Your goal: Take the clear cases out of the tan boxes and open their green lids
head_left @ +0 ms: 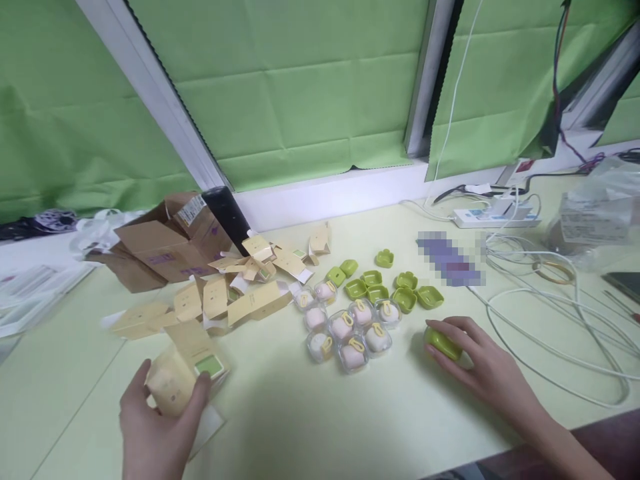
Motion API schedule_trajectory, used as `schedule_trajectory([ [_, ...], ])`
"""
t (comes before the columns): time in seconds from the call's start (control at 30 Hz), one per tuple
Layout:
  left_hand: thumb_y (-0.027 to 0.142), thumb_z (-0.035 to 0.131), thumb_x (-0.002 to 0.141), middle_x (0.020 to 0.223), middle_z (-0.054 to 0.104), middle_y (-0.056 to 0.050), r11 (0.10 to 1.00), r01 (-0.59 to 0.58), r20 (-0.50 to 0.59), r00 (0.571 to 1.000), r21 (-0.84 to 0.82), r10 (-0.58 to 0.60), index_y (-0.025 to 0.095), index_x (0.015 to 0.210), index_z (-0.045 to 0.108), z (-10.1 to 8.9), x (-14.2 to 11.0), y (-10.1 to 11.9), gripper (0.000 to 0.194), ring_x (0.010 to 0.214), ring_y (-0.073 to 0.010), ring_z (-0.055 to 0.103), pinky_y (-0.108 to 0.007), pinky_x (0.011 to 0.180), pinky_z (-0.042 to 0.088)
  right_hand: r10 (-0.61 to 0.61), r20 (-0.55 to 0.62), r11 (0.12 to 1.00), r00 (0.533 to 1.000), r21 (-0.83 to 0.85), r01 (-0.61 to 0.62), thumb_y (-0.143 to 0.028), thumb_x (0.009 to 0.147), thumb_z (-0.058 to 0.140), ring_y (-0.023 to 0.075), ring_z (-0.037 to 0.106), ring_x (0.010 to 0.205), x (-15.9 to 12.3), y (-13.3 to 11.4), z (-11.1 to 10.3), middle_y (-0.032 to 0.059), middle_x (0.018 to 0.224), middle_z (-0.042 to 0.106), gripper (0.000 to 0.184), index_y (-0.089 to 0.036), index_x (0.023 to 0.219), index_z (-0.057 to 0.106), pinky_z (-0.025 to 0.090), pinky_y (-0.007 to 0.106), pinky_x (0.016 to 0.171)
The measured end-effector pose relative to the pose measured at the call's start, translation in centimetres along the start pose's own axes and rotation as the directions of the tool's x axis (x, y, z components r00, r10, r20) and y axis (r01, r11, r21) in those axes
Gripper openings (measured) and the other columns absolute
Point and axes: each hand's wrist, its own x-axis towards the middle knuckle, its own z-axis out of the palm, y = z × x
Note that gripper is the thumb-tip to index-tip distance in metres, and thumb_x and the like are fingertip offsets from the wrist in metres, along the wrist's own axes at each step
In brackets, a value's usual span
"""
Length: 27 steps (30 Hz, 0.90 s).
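Note:
My left hand (pixel 160 420) grips a small yellow cardboard box (pixel 173 380) with its flaps open, and a green patch shows on one side of it. On the right, my right hand (pixel 475 357) is closed over a shiny green plastic case (pixel 443 343) at the table surface. Between the hands stand several clear rounded cases (pixel 354 353) with pink or white contents and yellow loops. Behind these lie several green plastic cups (pixel 404 300). Opened yellow boxes (pixel 260 303) are piled at the left, beyond my left hand.
A brown carton (pixel 165 247) and a black cylinder (pixel 226 217) stand at the back left. Behind my right hand are a blurred-out flat object (pixel 449 259), looped white cables (pixel 550 333) and a power strip (pixel 495 217). A plastic bag (pixel 595 207) sits at the far right.

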Motion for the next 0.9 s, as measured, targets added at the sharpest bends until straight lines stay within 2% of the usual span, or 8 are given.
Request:
schedule_trajectory([
  [0.1,0.052,0.065,0.063,0.137,0.044,-0.011,0.969,0.101,0.064,0.994,-0.227,-0.089,0.027,0.140,0.032,-0.2,-1.6,2.0,0.088,0.087,-0.0297,0.063,-0.036,0.055,0.055,-0.029,0.090,0.999,0.996,-0.017,0.030,-0.044,0.092,0.042,0.0201,0.065,0.078,0.3,0.1,-0.3,0.0086,0.108,0.057,0.033,-0.028,0.119,0.054,0.053,0.029,0.056],
  [0.27,0.037,0.065,0.065,0.126,0.051,-0.010,0.827,0.114,0.302,0.951,-0.551,0.070,0.029,0.143,0.020,0.6,-4.9,4.7,0.091,0.087,-0.0242,0.063,-0.034,0.062,0.055,-0.067,0.109,0.998,0.992,0.024,0.065,-0.048,0.092,0.041,0.0202,0.067,0.079,0.3,1.0,0.2,0.0087,0.112,0.057,0.038,-0.031,0.124,0.053,0.053,0.026,0.052],
  [0.33,0.035,0.065,0.066,0.125,0.053,-0.009,0.719,0.215,0.459,0.874,-0.661,0.161,0.030,0.143,0.020,1.4,-6.3,5.7,0.089,0.091,-0.0244,0.062,-0.036,0.071,0.054,-0.082,0.098,0.996,0.992,0.045,0.078,-0.050,0.091,0.043,0.0220,0.067,0.087,0.1,1.3,0.9,0.0083,0.114,0.057,0.040,-0.032,0.126,0.052,0.055,0.026,0.056],
  [0.53,0.036,0.069,0.062,0.132,0.052,-0.008,0.467,0.562,0.731,0.521,-0.683,0.441,0.028,0.140,0.028,3.4,-8.1,8.5,0.088,0.111,-0.0307,0.054,-0.038,0.085,0.048,-0.120,0.018,0.993,0.993,0.019,0.120,-0.047,0.093,0.039,0.0281,0.063,0.100,-0.7,1.4,2.8,0.0127,0.120,0.056,0.041,-0.028,0.129,0.048,0.054,0.043,0.081],
  [0.6,0.037,0.068,0.068,0.132,0.051,-0.008,0.458,0.599,0.753,0.476,-0.656,0.455,0.029,0.139,0.029,3.6,-8.1,9.6,0.081,0.113,-0.0300,0.053,-0.038,0.087,0.047,-0.123,0.042,0.989,0.992,0.085,0.119,-0.044,0.093,0.042,0.0278,0.061,0.104,-0.8,1.4,2.7,0.0126,0.123,0.056,0.043,-0.028,0.133,0.043,0.052,0.044,0.086],
  [0.67,0.037,0.066,0.073,0.131,0.051,-0.008,0.481,0.571,0.746,0.477,-0.665,0.464,0.029,0.137,0.029,3.9,-8.1,10.6,0.074,0.112,-0.0284,0.054,-0.038,0.088,0.046,-0.080,0.055,0.975,0.995,0.214,0.066,-0.043,0.091,0.047,0.0273,0.060,0.107,-0.4,1.5,1.8,0.0120,0.123,0.057,0.052,-0.027,0.138,0.035,0.052,0.041,0.086],
  [0.77,0.030,0.070,0.073,0.124,0.053,-0.008,0.532,0.489,0.722,0.455,-0.691,0.521,0.029,0.133,0.029,4.7,-7.9,11.7,0.073,0.104,-0.0251,0.058,-0.037,0.086,0.047,0.110,0.003,0.888,0.994,0.449,-0.099,-0.048,0.082,0.059,0.0278,0.060,0.107,1.6,0.9,-0.5,0.0108,0.121,0.059,0.057,-0.025,0.131,0.041,0.052,0.039,0.086],
  [0.9,0.026,0.074,0.071,0.123,0.052,-0.009,0.571,0.480,0.732,0.272,-0.666,0.624,0.029,0.131,0.028,6.7,-8.0,12.6,0.076,0.096,-0.0230,0.061,-0.039,0.085,0.047,0.288,0.065,0.604,0.955,0.762,-0.234,-0.052,0.074,0.067,0.0276,0.060,0.104,6.5,-1.9,-3.0,0.0093,0.116,0.060,0.053,-0.026,0.117,0.051,0.055,0.036,0.078],
])
